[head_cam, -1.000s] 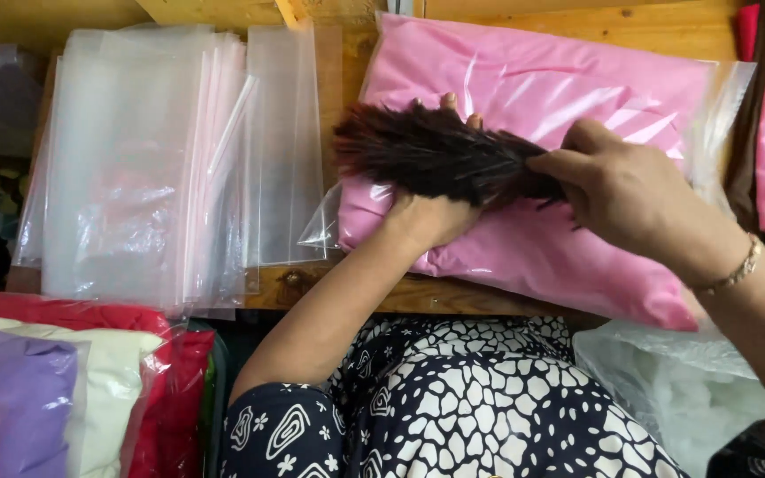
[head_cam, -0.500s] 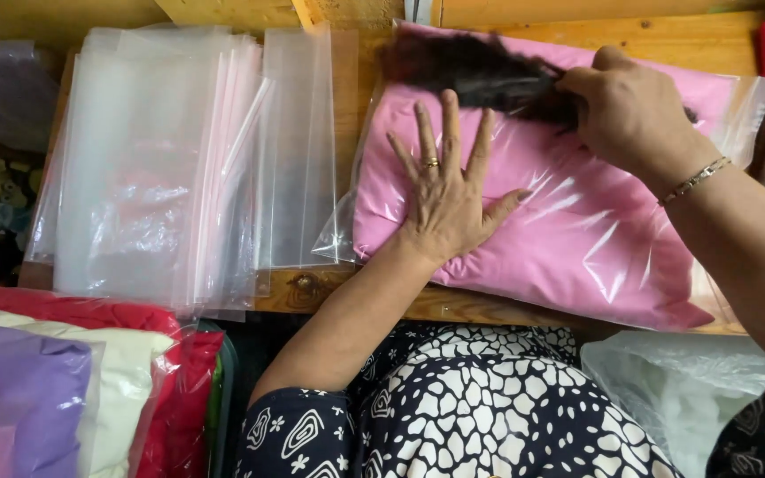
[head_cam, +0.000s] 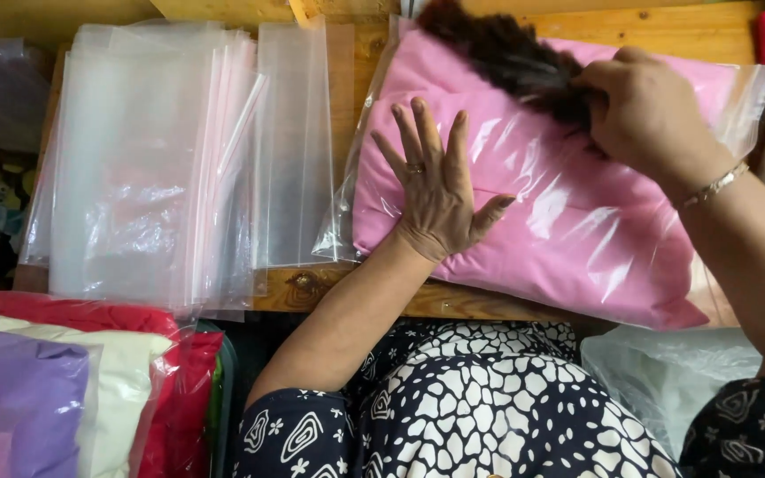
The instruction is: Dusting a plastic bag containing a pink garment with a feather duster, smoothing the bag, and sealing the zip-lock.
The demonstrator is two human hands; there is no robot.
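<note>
The left hand (head_cam: 440,199) lies flat and open near the middle of the frame, fingers spread, palm pressing down on a pink bundle sealed in a clear plastic bag (head_cam: 568,221). A ring shows on one finger. The right hand (head_cam: 639,111), in the upper right of the frame, is closed around the handle end of a dark brown feather duster (head_cam: 502,57); the feathers stretch from the fist up and left toward the top edge, lying over the upper part of the pink bundle. A thin bracelet (head_cam: 710,186) circles the right wrist.

The bagged bundle fills the right centre of the frame and rests on a wooden table (head_cam: 356,66). Just left of it, on the same table, lies a fanned stack of empty clear plastic bags (head_cam: 161,168), their edges overlapping. In the lower left corner sit more bagged bundles: a red one (head_cam: 179,354), a cream one (head_cam: 126,389) and a purple one (head_cam: 19,398), stacked together. Along the bottom edge shows the person's black-and-white patterned clothing (head_cam: 489,407), and a crumpled clear bag (head_cam: 666,381) lies at the lower right.
</note>
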